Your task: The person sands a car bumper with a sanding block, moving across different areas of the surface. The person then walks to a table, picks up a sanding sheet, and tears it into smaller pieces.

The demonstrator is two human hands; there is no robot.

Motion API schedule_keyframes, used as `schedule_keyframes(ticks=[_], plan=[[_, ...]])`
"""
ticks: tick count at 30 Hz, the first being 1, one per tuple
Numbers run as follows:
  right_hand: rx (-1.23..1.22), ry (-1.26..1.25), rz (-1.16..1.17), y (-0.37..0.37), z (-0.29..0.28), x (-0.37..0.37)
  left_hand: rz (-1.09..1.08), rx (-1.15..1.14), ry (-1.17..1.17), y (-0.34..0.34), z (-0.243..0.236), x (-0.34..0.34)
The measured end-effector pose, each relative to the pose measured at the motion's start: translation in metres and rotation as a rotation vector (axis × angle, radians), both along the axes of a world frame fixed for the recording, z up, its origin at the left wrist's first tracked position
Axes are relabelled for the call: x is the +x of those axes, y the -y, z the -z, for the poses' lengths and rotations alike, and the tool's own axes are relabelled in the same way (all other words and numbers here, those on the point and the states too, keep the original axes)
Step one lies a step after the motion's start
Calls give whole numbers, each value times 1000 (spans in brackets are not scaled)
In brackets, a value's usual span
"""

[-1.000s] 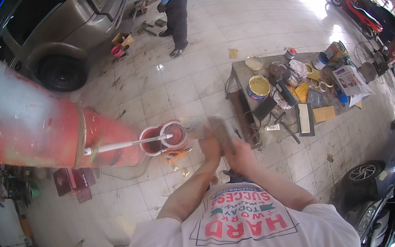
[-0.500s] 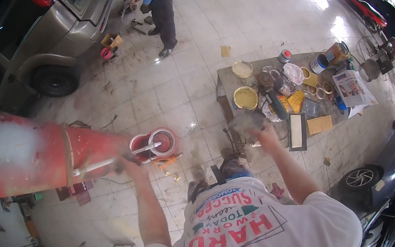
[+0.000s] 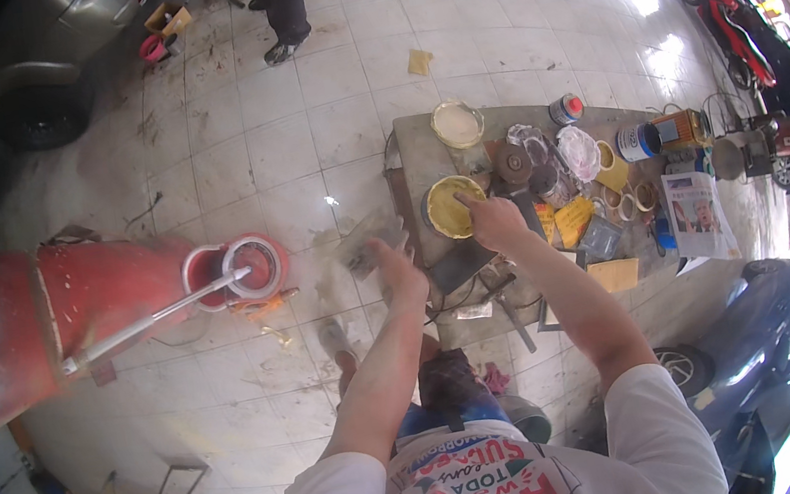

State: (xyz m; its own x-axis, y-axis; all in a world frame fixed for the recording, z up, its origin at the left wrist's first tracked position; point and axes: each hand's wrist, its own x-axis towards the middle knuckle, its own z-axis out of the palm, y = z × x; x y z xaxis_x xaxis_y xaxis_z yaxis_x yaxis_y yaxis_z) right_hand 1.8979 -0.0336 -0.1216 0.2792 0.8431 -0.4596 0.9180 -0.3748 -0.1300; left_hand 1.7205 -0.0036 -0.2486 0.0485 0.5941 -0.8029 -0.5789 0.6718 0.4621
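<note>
My left hand [image 3: 398, 269] is closed on a flat greyish plate [image 3: 364, 243], smeared by motion, held above the floor left of the table. My right hand [image 3: 498, 222] reaches over a round tub of yellow paste [image 3: 453, 223] at the table's left edge. Its index finger points down into the paste and the other fingers are curled; whatever they pinch is hidden. Just behind this tub stands a second tub with pale cream paste [image 3: 458, 124]. A dark flat block [image 3: 460, 266] lies below my right hand.
On the low table [image 3: 417, 148] are cans, a grinding disc [image 3: 514, 164], yellow sheets [image 3: 574, 220] and a newspaper [image 3: 699, 214]. Left stand a red panel [image 3: 108, 287] and a red bucket [image 3: 261, 266] with a pale pole across it. A dark car [image 3: 746, 369] is at right; another person's legs [image 3: 280, 5] are behind.
My left hand has come away from the red panel to the table's left side, where it holds the plate. My right hand has moved up to the yellow tub. The view has shifted.
</note>
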Motion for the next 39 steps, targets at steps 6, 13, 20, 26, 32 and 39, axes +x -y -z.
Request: schedule_keyframes(ticks=[6, 13, 20, 26, 32, 39], plan=[[29, 73, -174, -21, 41, 4, 479, 207, -465, -35, 23, 57], [-100, 1, -18, -30, 47, 15, 241, 391, -465, -26, 49, 100], [-184, -236, 421, -32, 57, 37, 77, 363, -467, -14, 43, 107], [-102, -505, 744, -31, 74, 42, 105, 360, -477, -15, 47, 106], [-87, -769, 994, -19, 88, 47, 18, 305, -392, -13, 50, 108], [164, -917, 1131, 13, 77, 22, 87, 397, -457, -14, 60, 104]])
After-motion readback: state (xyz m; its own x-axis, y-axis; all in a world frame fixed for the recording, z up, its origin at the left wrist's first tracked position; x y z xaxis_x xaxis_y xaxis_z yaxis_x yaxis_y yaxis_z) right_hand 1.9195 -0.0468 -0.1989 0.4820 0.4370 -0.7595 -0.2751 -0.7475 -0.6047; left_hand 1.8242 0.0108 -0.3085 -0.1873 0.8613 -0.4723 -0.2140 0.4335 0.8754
